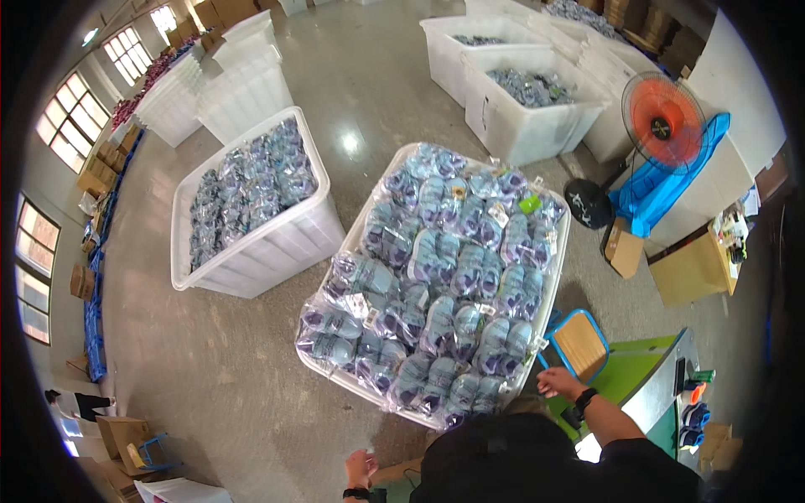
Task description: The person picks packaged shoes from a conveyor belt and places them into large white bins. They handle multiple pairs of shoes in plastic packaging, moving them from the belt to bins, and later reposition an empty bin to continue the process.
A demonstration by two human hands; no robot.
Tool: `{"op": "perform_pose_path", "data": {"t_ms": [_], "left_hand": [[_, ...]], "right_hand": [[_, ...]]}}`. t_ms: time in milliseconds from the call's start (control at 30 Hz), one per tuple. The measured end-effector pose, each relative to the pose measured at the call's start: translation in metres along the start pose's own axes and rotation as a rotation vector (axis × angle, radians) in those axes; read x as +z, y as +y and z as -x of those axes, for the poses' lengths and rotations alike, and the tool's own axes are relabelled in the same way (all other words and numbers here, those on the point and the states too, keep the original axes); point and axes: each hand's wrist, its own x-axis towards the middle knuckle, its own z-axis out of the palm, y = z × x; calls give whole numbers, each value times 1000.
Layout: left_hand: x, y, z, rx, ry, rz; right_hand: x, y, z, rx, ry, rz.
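Observation:
A large white bin [549, 293] stands before me, filled with pairs of grey-blue and purple shoes [438, 323] in clear plastic bags. Some bags carry small white tags, and a bright green piece [529, 204] lies near the far right corner. At the bin's near right corner hangs my right hand [560, 383], fingers curled in with no item visible in them; it is apart from the shoes. My left hand [360, 467] is low, short of the bin's near edge. Its fingers are loosely apart and nothing shows in it. Each wrist wears a dark band.
Another bin [281, 251] of bagged shoes stands at the left. More white bins [528, 134] are at the far right, near a standing fan [662, 126]. A blue-framed stool [579, 345] and a green workbench [625, 377] are close on my right. A person [80, 406] is far left.

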Motion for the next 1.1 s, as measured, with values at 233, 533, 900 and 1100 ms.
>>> {"op": "perform_pose_path", "data": {"t_ms": [233, 533, 900, 1100], "left_hand": [[-2, 38, -65, -62, 114, -168], [53, 107, -130, -51, 117, -86], [99, 116, -239, -241, -174, 355], [112, 114, -247, -292, -216, 421]], "right_hand": [[26, 72, -58, 25, 24, 56], [77, 123, -112, -113, -148, 417], [116, 82, -89, 402, 318, -423], [103, 85, -105, 311, 349, -24]]}}
